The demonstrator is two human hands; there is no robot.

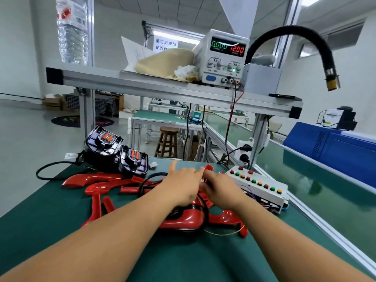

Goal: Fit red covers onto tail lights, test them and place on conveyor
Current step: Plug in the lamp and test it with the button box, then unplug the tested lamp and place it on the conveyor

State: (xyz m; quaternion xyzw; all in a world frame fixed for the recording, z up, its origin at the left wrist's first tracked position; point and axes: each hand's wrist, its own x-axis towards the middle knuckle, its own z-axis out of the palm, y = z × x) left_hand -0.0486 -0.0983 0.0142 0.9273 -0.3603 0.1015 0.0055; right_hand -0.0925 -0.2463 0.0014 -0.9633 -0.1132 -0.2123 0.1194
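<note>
Red covers [91, 180] lie loose across the left and middle of our green mat [50, 220], several of them overlapping. Closer to us, under our wrists, sits a tail light [183, 219] already wearing red, with a black cable [206, 208] looped round it. Our hands meet just past its far end, where one upright red piece [209, 167] sticks up.

Our left hand [183, 186] stretches its fingers out nearly straight towards that piece. The thumb is lifted clear, so only the fingertips touch it. Our right hand [222, 189] curls its fingers round the lower part of the same piece and grips it, though motion blur softens the detail.

At the mat's far left edge, two black tail lights [114, 149] with orange inserts lean against each other, uncovered. A white button box [262, 190] with red, green and orange buttons lies just right of our right hand. Beyond the aluminium rail runs the green conveyor [305, 184], with a blue bin [335, 147] on its far side. On the shelf [142, 82] above us, a power supply [223, 58] reads 0.000 and 12.00, and its red and black leads drop towards the mat.
</note>
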